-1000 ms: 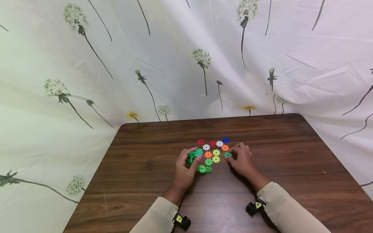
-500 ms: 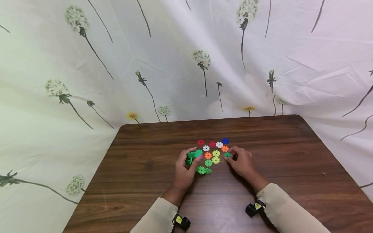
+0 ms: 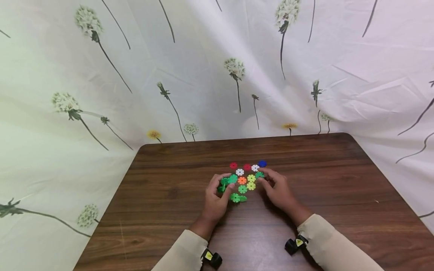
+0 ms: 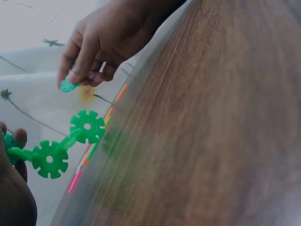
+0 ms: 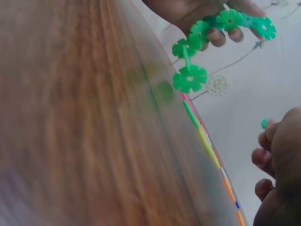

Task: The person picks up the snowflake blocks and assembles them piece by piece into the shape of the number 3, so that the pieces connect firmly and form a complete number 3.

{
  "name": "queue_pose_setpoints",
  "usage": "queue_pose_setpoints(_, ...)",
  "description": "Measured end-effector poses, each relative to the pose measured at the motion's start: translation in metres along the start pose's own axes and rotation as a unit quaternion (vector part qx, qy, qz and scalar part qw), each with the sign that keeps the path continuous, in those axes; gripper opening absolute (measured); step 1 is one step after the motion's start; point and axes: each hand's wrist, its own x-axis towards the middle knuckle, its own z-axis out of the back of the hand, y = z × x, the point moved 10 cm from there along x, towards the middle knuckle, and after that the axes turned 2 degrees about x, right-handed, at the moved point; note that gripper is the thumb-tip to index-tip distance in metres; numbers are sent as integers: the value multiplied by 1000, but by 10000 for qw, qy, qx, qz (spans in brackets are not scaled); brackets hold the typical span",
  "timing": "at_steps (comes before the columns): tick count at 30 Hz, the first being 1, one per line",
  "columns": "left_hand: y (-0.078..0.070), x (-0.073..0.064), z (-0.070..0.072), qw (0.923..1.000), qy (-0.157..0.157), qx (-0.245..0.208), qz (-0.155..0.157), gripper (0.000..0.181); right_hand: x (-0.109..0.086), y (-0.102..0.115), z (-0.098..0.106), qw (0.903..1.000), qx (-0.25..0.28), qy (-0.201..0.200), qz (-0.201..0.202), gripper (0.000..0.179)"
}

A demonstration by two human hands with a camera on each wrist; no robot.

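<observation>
My left hand point(image 3: 215, 199) grips a chain of green notched discs point(image 5: 190, 79) slotted into one another. One end of the chain hangs below the fingers in the right wrist view, above the table. Across from it, my right hand point(image 3: 279, 190) pinches a single green notched disc point(image 4: 68, 86) between thumb and finger. That disc is raised and apart from the chain. Between the hands lie loose discs: an orange disc point(image 3: 242, 180), a green disc point(image 3: 242, 189) and two yellow discs point(image 3: 251, 178). The left fingers hide part of the chain.
Farther back on the brown wooden table point(image 3: 176, 165) lie two white discs point(image 3: 240, 172), two red discs point(image 3: 233, 165) and a blue disc point(image 3: 262, 163). A dandelion-printed cloth point(image 3: 203, 75) hangs behind the table. Each sleeve bears a black wrist camera point(image 3: 211, 258).
My right hand has lifted its green disc and brought it left, toward the chain. It now covers the orange disc at the right. The left hand has shifted slightly right with the chain.
</observation>
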Motion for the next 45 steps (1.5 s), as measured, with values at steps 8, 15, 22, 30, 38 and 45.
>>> queue_pose_setpoints(8, -2, 0, -1, 9999, 27, 74, -110, 33, -2, 17, -6, 9978, 636, 102, 185, 36)
queue_pose_setpoints(15, -4, 0, -1, 9997, 39, 110, -216, 31, -2, 25, -5, 9966, 786, -126, 187, 25)
queue_pose_setpoints(22, -10, -2, -6, 9990, 106, 180, -383, 31, -2, 31, -3, 9920, 1189, -379, 212, 17)
queue_pose_setpoints(30, -15, -3, -8, 9988, 55, 272, -403, 33, -1, 46, -6, 9893, 1409, -378, 88, 11)
queue_pose_setpoints(38, -23, -4, -9, 9969, 66, 254, -747, 32, -2, 52, -14, 9885, 1493, -24, -224, 8)
queue_pose_setpoints(45, -28, -5, -11, 9964, 144, 281, -790, 32, -4, 55, -15, 9892, 1426, 84, -335, 9)
